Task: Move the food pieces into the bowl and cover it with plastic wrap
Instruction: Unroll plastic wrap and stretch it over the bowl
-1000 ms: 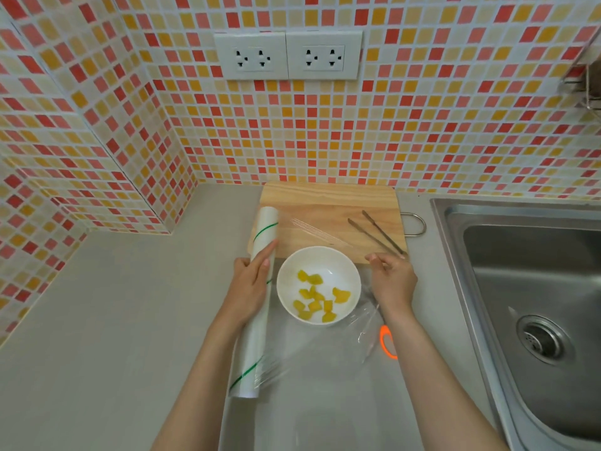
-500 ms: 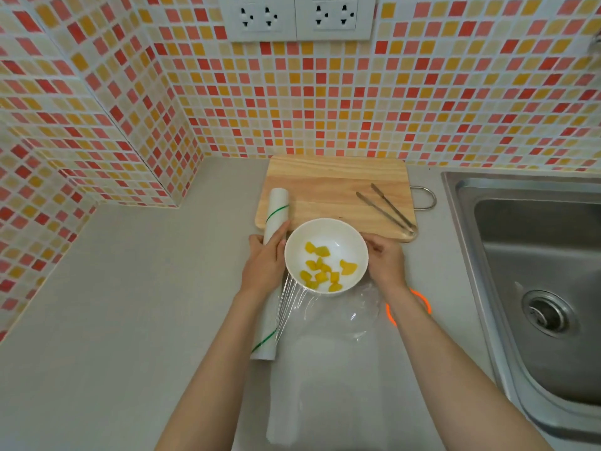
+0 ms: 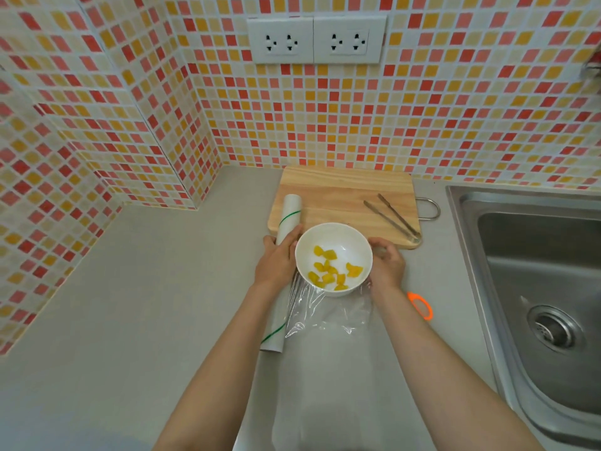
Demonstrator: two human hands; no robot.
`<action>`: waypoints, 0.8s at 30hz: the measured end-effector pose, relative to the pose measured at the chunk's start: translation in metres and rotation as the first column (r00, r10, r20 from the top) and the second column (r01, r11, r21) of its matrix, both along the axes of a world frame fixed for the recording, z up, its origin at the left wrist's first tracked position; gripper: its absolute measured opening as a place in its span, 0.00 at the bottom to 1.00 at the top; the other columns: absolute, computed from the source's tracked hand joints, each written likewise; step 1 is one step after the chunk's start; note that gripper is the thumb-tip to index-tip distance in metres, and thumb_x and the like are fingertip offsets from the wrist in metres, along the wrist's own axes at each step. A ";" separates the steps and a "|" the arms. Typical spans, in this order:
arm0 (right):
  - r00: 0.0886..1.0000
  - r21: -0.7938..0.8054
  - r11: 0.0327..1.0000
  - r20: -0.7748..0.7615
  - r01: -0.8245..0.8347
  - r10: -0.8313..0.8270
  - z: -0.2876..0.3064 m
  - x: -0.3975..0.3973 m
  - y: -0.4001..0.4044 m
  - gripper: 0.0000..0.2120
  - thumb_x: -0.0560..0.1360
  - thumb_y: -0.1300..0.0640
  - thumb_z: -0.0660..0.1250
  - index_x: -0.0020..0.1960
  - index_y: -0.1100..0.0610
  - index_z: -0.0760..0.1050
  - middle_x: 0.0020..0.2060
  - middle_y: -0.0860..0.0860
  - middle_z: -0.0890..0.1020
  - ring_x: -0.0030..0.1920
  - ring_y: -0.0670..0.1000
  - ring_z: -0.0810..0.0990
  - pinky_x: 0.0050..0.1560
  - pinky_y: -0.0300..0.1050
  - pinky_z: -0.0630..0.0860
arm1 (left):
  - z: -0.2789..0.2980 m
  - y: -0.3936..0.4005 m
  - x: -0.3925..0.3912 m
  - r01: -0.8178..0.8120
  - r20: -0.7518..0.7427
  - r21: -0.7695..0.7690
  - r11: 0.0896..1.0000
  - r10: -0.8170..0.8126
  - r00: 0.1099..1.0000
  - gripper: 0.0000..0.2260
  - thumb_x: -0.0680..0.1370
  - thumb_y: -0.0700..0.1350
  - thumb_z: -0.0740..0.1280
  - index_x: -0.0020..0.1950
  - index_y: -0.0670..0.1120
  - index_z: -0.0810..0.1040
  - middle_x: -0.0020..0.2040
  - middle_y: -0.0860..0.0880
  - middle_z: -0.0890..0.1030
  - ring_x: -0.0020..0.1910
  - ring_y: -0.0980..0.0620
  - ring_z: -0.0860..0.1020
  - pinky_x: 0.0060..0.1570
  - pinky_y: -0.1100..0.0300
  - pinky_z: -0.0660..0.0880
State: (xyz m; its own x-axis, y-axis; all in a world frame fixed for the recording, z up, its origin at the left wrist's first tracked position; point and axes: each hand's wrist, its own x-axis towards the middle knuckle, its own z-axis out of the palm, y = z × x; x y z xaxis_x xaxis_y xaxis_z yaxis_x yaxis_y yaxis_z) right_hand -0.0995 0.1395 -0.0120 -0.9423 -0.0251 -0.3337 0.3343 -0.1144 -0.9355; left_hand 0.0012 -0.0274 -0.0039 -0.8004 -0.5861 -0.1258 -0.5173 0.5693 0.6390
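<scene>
Bowl (image 3: 331,237) at cutting board (image 3: 344,190) edge

A: that wall (image 3: 357,118) is wild, tiny mosaic squares in red, orange, yellow and cream with white grout. White sockets (image 3: 317,39) too.

B: yeah, and the desk (image 3: 136,304) is plain pale grey. White bowl (image 3: 333,237) with bright yellow food pieces (image 3: 331,271), light wood board (image 3: 344,193), white roll (image 3: 287,216) with thin green stripes, clear wrap (image 3: 328,317).

A: neon orange loop (image 3: 421,304) beside the steel-grey sink (image 3: 536,271).
</scene>
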 end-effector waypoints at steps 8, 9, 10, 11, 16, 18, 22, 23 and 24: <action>0.980 0.196 0.977 -0.164 -0.082 0.115 -0.010 -0.007 0.004 0.15 0.72 0.61 0.67 0.27 0.53 0.74 0.23 0.46 0.74 0.28 0.43 0.69 0.26 0.37 0.67 | -0.003 0.000 -0.002 -0.014 0.001 -0.005 1.000 0.014 1.000 0.18 0.81 0.58 0.49 0.71 0.66 0.61 0.55 0.50 0.61 0.48 0.47 0.73 0.57 0.52 0.71; 0.972 0.238 0.969 -0.200 -0.071 0.120 -0.010 -0.008 0.003 0.21 0.73 0.59 0.67 0.23 0.52 0.68 0.19 0.44 0.68 0.25 0.43 0.64 0.25 0.39 0.62 | -0.003 0.000 -0.002 -0.014 0.001 -0.007 1.000 0.014 1.000 0.18 0.81 0.58 0.49 0.71 0.66 0.61 0.55 0.50 0.61 0.47 0.47 0.73 0.56 0.52 0.70; 0.963 0.279 0.958 -0.235 -0.066 0.135 -0.011 -0.008 0.003 0.24 0.74 0.56 0.66 0.22 0.51 0.62 0.18 0.44 0.62 0.25 0.43 0.60 0.25 0.40 0.58 | -0.004 -0.001 -0.001 -0.014 0.000 -0.010 1.000 0.014 1.000 0.18 0.81 0.58 0.49 0.71 0.66 0.61 0.55 0.50 0.61 0.47 0.48 0.72 0.56 0.52 0.70; 0.953 0.315 0.947 -0.262 -0.065 0.152 -0.010 -0.009 0.003 0.26 0.75 0.55 0.66 0.22 0.51 0.59 0.19 0.45 0.60 0.26 0.45 0.58 0.26 0.42 0.56 | -0.004 -0.001 -0.001 -0.013 0.000 -0.013 1.000 0.013 1.000 0.19 0.81 0.58 0.49 0.72 0.66 0.61 0.55 0.50 0.61 0.47 0.48 0.72 0.56 0.52 0.71; 0.936 0.439 0.889 -0.241 -0.129 0.255 -0.011 -0.014 0.007 0.26 0.76 0.55 0.64 0.22 0.52 0.60 0.22 0.51 0.63 0.28 0.49 0.62 0.30 0.45 0.57 | -0.004 -0.001 0.000 -0.012 0.004 -0.016 1.000 0.012 1.000 0.19 0.81 0.58 0.48 0.72 0.65 0.61 0.55 0.50 0.61 0.46 0.50 0.70 0.55 0.53 0.70; 0.916 0.519 0.843 -0.252 -0.143 0.311 -0.013 -0.012 0.007 0.23 0.76 0.56 0.64 0.23 0.54 0.65 0.22 0.49 0.68 0.28 0.48 0.65 0.30 0.45 0.60 | -0.002 -0.001 0.000 -0.009 0.008 -0.019 1.000 0.009 1.000 0.19 0.81 0.58 0.48 0.72 0.65 0.61 0.55 0.49 0.61 0.46 0.49 0.71 0.54 0.53 0.71; 0.902 0.530 0.835 -0.272 -0.151 0.336 -0.016 -0.005 0.009 0.08 0.71 0.61 0.61 0.43 0.59 0.79 0.38 0.55 0.82 0.40 0.52 0.77 0.41 0.48 0.73 | -0.001 0.000 0.001 -0.015 0.010 -0.018 1.000 0.015 1.000 0.19 0.81 0.58 0.48 0.72 0.65 0.61 0.55 0.49 0.61 0.46 0.49 0.71 0.55 0.53 0.71; 0.887 0.556 0.815 -0.278 -0.165 0.370 -0.015 -0.005 0.010 0.10 0.71 0.63 0.60 0.46 0.57 0.79 0.40 0.55 0.83 0.42 0.54 0.78 0.42 0.47 0.74 | -0.001 0.000 0.002 -0.020 0.013 -0.012 1.000 0.020 1.000 0.19 0.81 0.58 0.48 0.72 0.65 0.61 0.55 0.50 0.62 0.46 0.49 0.71 0.55 0.53 0.71; 0.869 0.581 0.792 -0.278 -0.187 0.409 -0.013 -0.007 0.012 0.11 0.71 0.64 0.60 0.48 0.57 0.79 0.42 0.56 0.83 0.42 0.55 0.79 0.42 0.47 0.74 | -0.001 0.000 0.002 -0.024 0.015 -0.008 1.000 0.025 1.000 0.19 0.81 0.58 0.48 0.72 0.65 0.61 0.55 0.50 0.62 0.46 0.49 0.71 0.54 0.53 0.71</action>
